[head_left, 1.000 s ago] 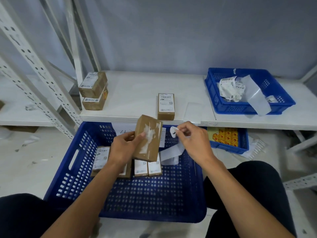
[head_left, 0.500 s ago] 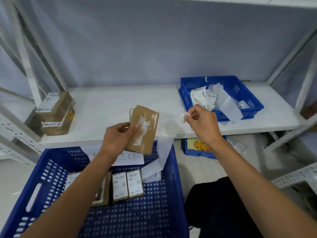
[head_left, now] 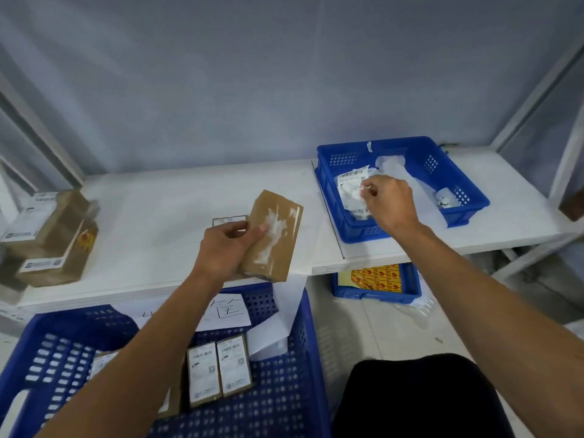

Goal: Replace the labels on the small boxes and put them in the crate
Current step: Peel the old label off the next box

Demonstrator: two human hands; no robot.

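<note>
Box (head_left: 272,236) sits clamped in the left hand (head_left: 225,248) above the shelf (head_left: 151,222), its brown face bare but for torn white label residue. The right hand (head_left: 389,202) has carried the peeled scrap (head_left: 363,188), pinched in its fingertips, from beside the box to over the small bin (head_left: 357,229), so stripping looks done and a fresh label comes next, before the crate (head_left: 284,396).

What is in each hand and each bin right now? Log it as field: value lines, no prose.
left hand: grips brown box, old label stripped, white residue showing
right hand: over small blue bin, pinching a scrap of peeled label
small blue bin: on the shelf, holds discarded labels and backing paper
large blue crate: below the shelf, holds relabelled boxes
shelf, left end: two stacked boxes
</note>
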